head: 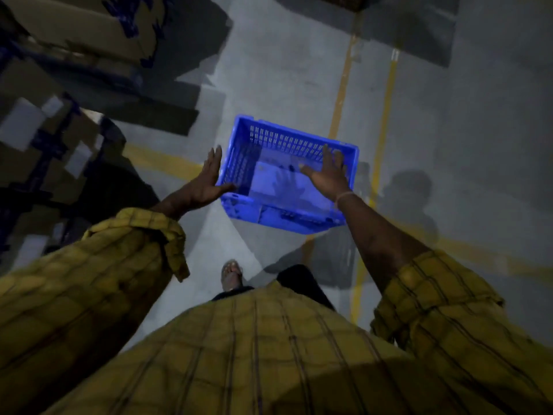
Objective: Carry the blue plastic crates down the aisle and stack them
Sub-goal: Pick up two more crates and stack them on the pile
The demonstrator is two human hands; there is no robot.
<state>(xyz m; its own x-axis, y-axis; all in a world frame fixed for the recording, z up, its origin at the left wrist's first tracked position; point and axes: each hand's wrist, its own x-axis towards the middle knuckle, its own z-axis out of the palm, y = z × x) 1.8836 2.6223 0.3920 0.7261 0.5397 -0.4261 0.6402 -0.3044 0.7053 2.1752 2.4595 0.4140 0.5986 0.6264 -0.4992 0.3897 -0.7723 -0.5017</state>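
Over the grey floor (269,70) with yellow lines, blue crate (287,175) sits tilted between both hands, left hand (206,178) flat at its left rim, fingers together, right hand (327,172) above the interior, fingers spread, neither gripping.

Yellow painted lines (386,121) cross the grey concrete floor (299,70). Stacked cardboard boxes (83,28) on blue racking (45,145) fill its left edge.
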